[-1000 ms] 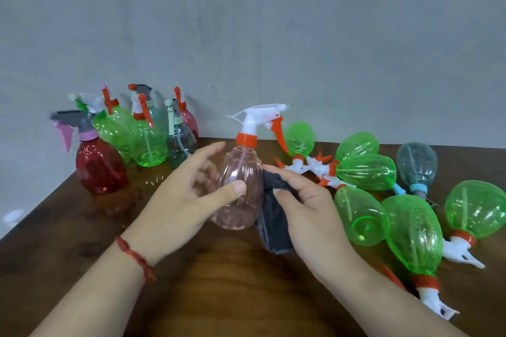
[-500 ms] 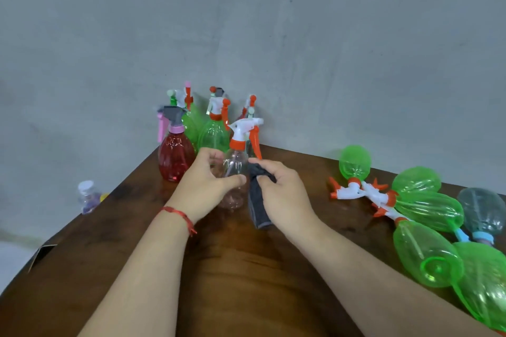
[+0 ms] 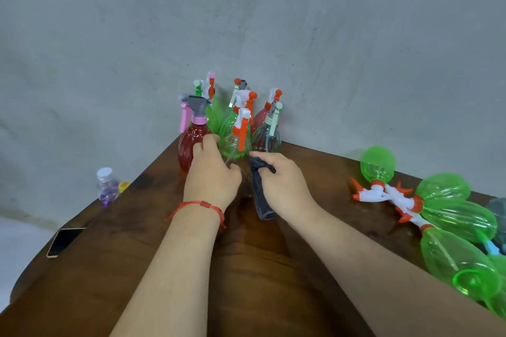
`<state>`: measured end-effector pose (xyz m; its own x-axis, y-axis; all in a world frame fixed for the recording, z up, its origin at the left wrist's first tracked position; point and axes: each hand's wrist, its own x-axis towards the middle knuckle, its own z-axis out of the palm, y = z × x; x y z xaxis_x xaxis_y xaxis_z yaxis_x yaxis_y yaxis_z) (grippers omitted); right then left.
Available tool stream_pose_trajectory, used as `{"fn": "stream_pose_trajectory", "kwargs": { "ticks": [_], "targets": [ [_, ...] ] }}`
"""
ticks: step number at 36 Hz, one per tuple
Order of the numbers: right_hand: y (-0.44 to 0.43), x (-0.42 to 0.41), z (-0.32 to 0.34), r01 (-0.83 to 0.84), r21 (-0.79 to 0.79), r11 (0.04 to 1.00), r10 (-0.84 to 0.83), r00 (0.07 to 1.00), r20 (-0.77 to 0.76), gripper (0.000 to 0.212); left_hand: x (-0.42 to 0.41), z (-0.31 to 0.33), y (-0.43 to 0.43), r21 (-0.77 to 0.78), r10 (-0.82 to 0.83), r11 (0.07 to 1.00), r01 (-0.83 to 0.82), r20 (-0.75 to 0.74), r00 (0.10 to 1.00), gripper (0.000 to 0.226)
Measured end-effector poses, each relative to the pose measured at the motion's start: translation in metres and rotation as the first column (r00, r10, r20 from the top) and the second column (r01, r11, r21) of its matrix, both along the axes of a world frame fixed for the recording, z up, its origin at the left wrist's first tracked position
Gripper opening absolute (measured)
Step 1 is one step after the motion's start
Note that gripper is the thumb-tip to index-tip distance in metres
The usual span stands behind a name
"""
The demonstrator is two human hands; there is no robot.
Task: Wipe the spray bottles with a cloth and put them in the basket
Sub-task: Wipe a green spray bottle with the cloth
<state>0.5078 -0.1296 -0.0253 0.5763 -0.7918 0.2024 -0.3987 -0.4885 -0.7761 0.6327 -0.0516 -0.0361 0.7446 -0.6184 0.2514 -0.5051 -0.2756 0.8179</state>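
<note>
My left hand [image 3: 212,176] grips a clear pinkish spray bottle [image 3: 242,128] with a white head and orange trigger. The bottle stands upright against a cluster of upright spray bottles [image 3: 267,135] at the table's back corner, and my hands hide most of its body. Right beside it, my right hand [image 3: 286,186] holds a dark grey cloth [image 3: 261,194] that hangs down onto the table. Several green spray bottles [image 3: 443,191] lie on their sides at the right. No basket is in view.
The red bottle [image 3: 190,142] with a grey and pink head stands just left of my left hand. A phone [image 3: 65,241] lies near the wooden table's [image 3: 137,268] left edge. A small capped bottle [image 3: 106,186] stands beyond that edge. A grey wall rises behind.
Both hands have moved the clear bottle away from me to the upright cluster at the back corner. The cloth no longer rubs its side. My view has swung left.
</note>
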Motion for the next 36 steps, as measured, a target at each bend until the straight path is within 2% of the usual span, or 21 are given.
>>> {"fn": "stream_pose_trajectory", "kwargs": {
  "ticks": [3,8,10,13,17,20,24,29,33,36],
  "targets": [
    [0.001,-0.001,0.001,-0.012,0.01,1.0,0.012,1.0,0.002,0.045,-0.003,0.002,0.001,-0.032,0.071,0.997,-0.069,0.067,0.995,0.041],
    [0.006,-0.022,0.013,0.023,0.147,0.989,-0.037,0.995,0.095,0.039,-0.001,0.003,0.004,0.037,0.089,0.995,-0.09,0.038,0.995,0.012],
    [0.009,-0.041,0.019,0.028,0.194,0.981,-0.059,0.986,0.155,0.033,-0.001,0.003,0.005,0.056,0.076,0.995,-0.078,0.025,0.997,0.011],
    [0.012,-0.082,0.027,0.033,0.179,0.983,-0.065,0.982,0.18,0.027,-0.007,0.008,0.007,0.072,0.07,0.995,-0.071,0.023,0.997,0.018],
    [0.015,-0.144,0.028,0.079,0.181,0.98,-0.114,0.975,0.193,0.03,-0.023,0.023,0.011,0.137,0.059,0.988,-0.075,0.12,0.991,0.011],
    [0.025,-0.191,0.027,0.1,0.205,0.974,-0.143,0.968,0.205,0.032,-0.05,0.036,0.01,0.122,-0.058,0.992,0.037,0.168,0.984,0.013],
    [0.037,-0.25,0.028,0.132,0.226,0.965,-0.186,0.953,0.239,0.032,-0.114,0.035,0.007,0.1,-0.324,0.946,0.309,0.219,0.92,0.012],
    [0.045,-0.308,0.029,0.197,0.286,0.938,-0.288,0.901,0.324,0.03,-0.18,0.015,-0.003,0.15,-0.582,0.81,0.566,0.088,0.809,0.004],
    [0.053,-0.348,0.025,0.249,0.328,0.911,-0.365,0.857,0.364,0.033,-0.22,0.013,-0.017,0.264,-0.698,0.701,0.662,0.065,0.713,0.024],
    [0.061,-0.369,0.021,0.273,0.366,0.889,-0.408,0.837,0.365,0.036,-0.249,0.016,-0.03,0.35,-0.753,0.629,0.694,0.053,0.656,0.05]
  ]
}}
